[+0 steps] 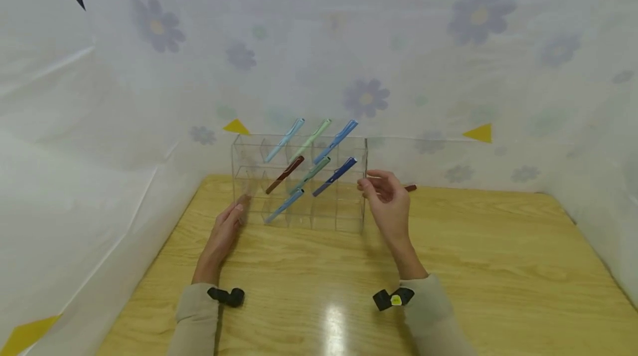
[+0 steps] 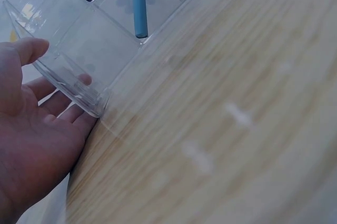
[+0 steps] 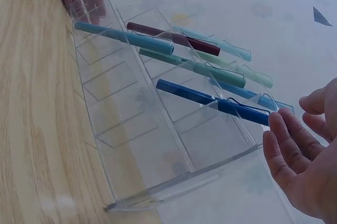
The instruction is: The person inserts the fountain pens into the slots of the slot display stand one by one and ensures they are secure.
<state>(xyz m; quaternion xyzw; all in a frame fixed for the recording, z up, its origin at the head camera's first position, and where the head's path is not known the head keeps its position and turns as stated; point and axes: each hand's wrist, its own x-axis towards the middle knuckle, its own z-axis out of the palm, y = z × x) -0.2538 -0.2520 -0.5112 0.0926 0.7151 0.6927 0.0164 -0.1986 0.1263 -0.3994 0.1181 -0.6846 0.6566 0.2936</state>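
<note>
A clear acrylic pen rack (image 1: 349, 209) stands upright on the table, holding several slanted capped pens. Its top row has a light blue pen (image 1: 285, 140), a pale green pen (image 1: 310, 139) and a blue pen (image 1: 336, 142). Below them are a dark red pen (image 1: 284, 175), a green pen (image 1: 309, 175) and a dark blue pen (image 1: 335, 177). One blue pen (image 1: 284, 205) sits in the bottom row. My left hand (image 1: 228, 226) grips the rack's left side panel, thumb over its edge. Fingers slightly bent, my right hand (image 1: 390, 206) is right at the rack's right edge.
Behind my right hand a dark red pen (image 1: 411, 187) lies on the wooden table (image 1: 498, 256), partly hidden. A white flowered curtain (image 1: 418, 57) hangs close behind the rack and along both sides. Light glares off the tabletop in front.
</note>
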